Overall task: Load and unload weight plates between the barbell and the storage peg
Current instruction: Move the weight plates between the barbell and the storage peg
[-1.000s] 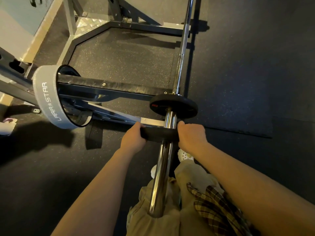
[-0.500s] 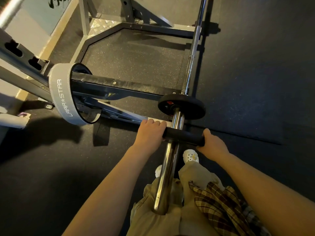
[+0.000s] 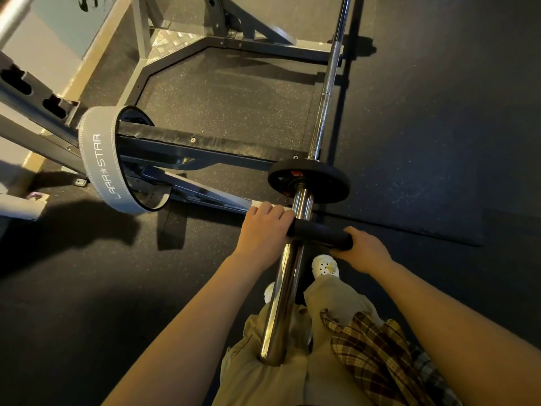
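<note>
While both hands are gripping it, the near plate (image 3: pixel 320 233) is sitting edge-on partway along the bar (image 3: pixel 285 291); left hand (image 3: pixel 262 230) & right hand (image 3: pixel 361 252) fingers are curling round its rim. Far plate (image 3: pixel 310 183) is sitting just beyond.

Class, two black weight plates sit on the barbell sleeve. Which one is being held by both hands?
The nearer plate, seen edge-on, gripped by the left hand and right hand. The farther plate, toward the shaft, is untouched.

Both arms reach forward, left hand (image 3: pixel 263 228) and right hand (image 3: pixel 363 252) curled in grips, knuckles up
</note>
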The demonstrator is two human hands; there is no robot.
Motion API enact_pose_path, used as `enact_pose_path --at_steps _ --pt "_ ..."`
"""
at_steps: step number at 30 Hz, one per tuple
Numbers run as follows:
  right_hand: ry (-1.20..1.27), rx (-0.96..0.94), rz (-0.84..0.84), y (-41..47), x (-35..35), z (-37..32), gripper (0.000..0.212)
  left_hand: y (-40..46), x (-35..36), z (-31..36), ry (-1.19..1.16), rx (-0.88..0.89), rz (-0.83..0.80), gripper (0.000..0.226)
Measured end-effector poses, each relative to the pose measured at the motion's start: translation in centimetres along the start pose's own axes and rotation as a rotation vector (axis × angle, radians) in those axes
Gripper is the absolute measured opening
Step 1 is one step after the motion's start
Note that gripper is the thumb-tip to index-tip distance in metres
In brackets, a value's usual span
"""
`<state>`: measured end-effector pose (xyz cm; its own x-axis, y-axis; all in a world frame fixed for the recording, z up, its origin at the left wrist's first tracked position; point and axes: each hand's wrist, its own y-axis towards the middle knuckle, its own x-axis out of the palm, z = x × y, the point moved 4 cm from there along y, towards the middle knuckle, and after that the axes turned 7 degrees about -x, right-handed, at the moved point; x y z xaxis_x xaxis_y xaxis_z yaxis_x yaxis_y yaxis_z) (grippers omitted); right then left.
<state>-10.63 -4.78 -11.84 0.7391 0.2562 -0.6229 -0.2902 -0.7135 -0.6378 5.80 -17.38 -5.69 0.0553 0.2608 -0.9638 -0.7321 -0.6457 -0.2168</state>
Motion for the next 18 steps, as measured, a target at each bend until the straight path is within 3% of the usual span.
enact_pose_path --at_steps 3,6,10,13,18 --pt "-0.102 -0.009 -0.010 -0.1 -0.2 -0.3 0.050 0.7 -0.4 -0.3 -0.033 -0.059 -0.035 0.050" --pt "-0.220 -0.021 -0.014 -0.3 -0.3 -0.9 0.052 2.9 -0.5 -0.1 0.093 -0.098 -0.156 0.062" --pt "-0.392 -0.110 0.017 -0.6 -0.7 -2.4 0.049 3.3 1.2 -1.6 -0.076 -0.155 -0.316 0.032" --pt "-0.451 -0.178 0.047 -0.2 -1.6 -3.4 0.049 2.9 1.7 -3.1 -0.169 -0.174 -0.383 0.031" --pt "0.007 -0.131 -0.043 1.0 -1.0 -3.1 0.054 2.9 2.1 -3.8 -0.218 -0.189 -0.424 0.037"
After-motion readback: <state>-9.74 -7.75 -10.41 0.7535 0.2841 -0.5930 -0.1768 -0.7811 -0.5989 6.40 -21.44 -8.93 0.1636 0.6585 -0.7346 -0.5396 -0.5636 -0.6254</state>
